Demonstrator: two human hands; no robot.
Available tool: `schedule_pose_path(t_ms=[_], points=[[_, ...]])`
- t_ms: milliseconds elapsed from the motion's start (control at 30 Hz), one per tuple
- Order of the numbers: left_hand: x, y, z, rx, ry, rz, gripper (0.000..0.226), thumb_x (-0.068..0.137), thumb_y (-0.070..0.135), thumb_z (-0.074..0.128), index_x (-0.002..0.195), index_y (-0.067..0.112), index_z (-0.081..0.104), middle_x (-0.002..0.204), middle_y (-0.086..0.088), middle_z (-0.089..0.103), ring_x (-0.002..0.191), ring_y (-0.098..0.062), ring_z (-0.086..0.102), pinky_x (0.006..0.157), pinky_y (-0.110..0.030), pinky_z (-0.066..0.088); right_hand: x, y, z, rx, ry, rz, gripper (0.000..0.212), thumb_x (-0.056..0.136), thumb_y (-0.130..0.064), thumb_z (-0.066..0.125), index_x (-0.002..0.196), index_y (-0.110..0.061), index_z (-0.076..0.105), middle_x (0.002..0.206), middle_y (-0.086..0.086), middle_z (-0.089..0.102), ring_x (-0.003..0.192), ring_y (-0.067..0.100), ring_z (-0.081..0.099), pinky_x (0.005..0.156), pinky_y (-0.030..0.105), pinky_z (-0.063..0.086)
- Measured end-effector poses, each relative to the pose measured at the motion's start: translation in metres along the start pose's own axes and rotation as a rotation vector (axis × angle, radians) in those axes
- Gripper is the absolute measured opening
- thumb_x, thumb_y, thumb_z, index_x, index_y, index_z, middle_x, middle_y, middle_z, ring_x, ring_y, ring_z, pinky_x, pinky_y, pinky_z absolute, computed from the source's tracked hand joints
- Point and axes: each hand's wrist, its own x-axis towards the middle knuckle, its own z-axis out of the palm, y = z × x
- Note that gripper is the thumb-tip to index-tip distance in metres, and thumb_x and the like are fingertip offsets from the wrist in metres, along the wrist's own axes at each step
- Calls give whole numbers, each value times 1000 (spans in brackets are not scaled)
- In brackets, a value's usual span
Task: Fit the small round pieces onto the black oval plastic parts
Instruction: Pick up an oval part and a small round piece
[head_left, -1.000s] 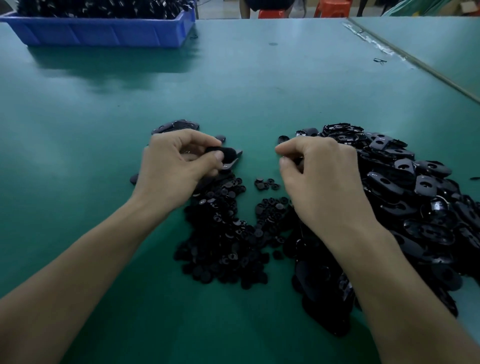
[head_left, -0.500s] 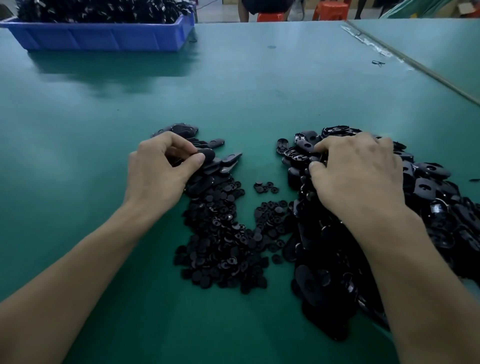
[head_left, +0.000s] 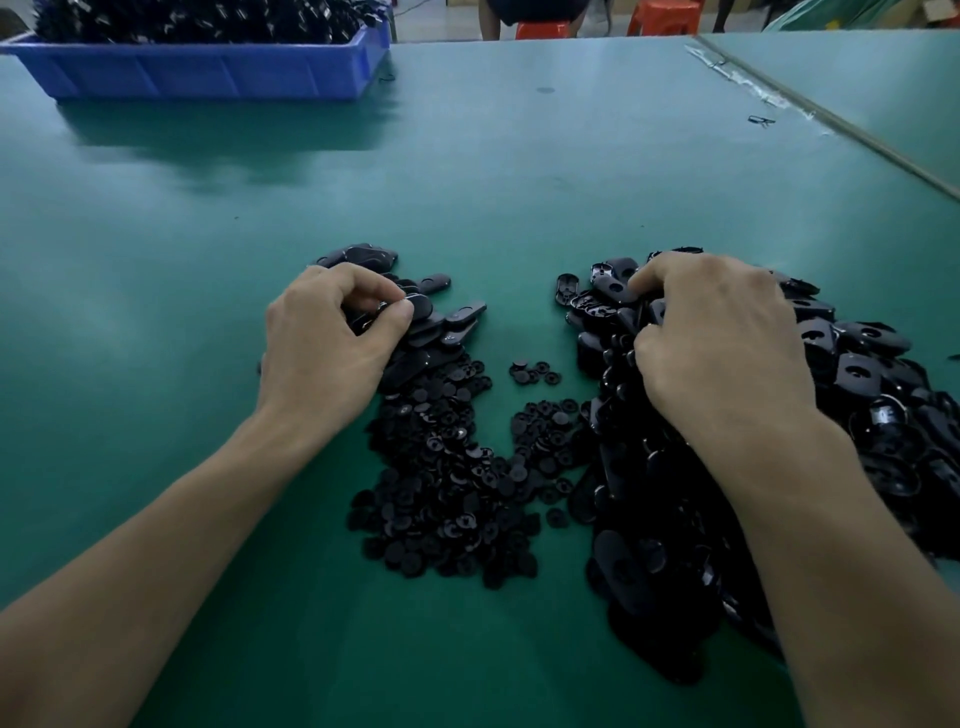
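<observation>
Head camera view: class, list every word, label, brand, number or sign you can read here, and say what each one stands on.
No text can be read anywhere in this view.
On the blue bin: no label or print shows on its wall.
On the black oval parts and the small round pieces: any moulded marks are too small and dark to read.
On the green table: no writing or sign shows.

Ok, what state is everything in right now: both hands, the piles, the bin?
left hand, thumb and forefinger pinching a black part on the left oval heap.
right hand, fingers curled into the right oval heap; grip hidden.
small round pieces, loose pile between the hands.
left oval heap, small, parts overlapping.
right oval heap, large, jumbled.
blue bin, far left, heaped with black parts.
</observation>
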Motion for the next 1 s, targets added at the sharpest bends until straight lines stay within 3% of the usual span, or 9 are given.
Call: schedule_pose_path(t_ms=[133, 367, 533, 700, 800, 900, 1000], points=[[-5, 8, 3, -123, -52, 28, 15, 83, 23, 75, 76, 33, 67, 63, 24, 60, 51, -1, 48, 52, -8, 36, -1, 2, -3, 117, 57, 20, 41, 86, 2, 57, 118, -20, 69, 113, 15, 66, 108, 37, 58, 92, 42, 47], [-7, 22, 2, -280, -87, 62, 9, 80, 23, 74, 79, 31, 69, 68, 12, 66, 57, -2, 52, 55, -11, 41, 0, 6, -5, 150, 64, 90, 32, 87, -2, 58, 109, -21, 71, 102, 12, 70, 101, 36, 58, 80, 34, 43], [-12, 32, 1, -334, -169, 61, 5, 79, 26, 75, 81, 27, 71, 70, 3, 67, 59, -10, 54, 57, -18, 44, -2, -1, -10, 175, 153, 84, 32, 87, -1, 57, 105, -23, 72, 98, 7, 73, 98, 35, 62, 83, 42, 49], [-17, 44, -1, -382, -224, 48, 6, 80, 26, 76, 82, 27, 71, 69, 7, 67, 57, -6, 56, 55, -14, 43, -6, -5, -9, 282, 238, -49, 24, 95, -12, 56, 108, -24, 72, 96, 1, 74, 88, 25, 69, 83, 36, 56], [-19, 51, -4, -546, -346, -64, 8, 85, 24, 75, 92, 24, 71, 73, 5, 72, 60, -10, 67, 52, -17, 50, -11, -12, -6, 554, 145, -189, 23, 94, -10, 61, 107, -26, 71, 86, -14, 69, 72, 8, 70, 78, 35, 60], [-20, 56, -5, -674, -445, -176, 17, 85, 30, 75, 98, 20, 70, 81, -4, 76, 66, -15, 71, 55, -22, 54, -18, -18, 0, 818, -69, -264, 27, 91, -9, 66, 102, -34, 69, 86, -10, 70, 69, 11, 73, 73, 39, 62], [-21, 58, -5, -743, -447, -221, 23, 76, 35, 74, 92, 17, 70, 79, -6, 76, 65, -17, 72, 57, -24, 56, -22, -21, 4, 919, -148, -311, 23, 87, -10, 71, 95, -32, 71, 87, -7, 72, 69, 16, 73, 74, 44, 61]])
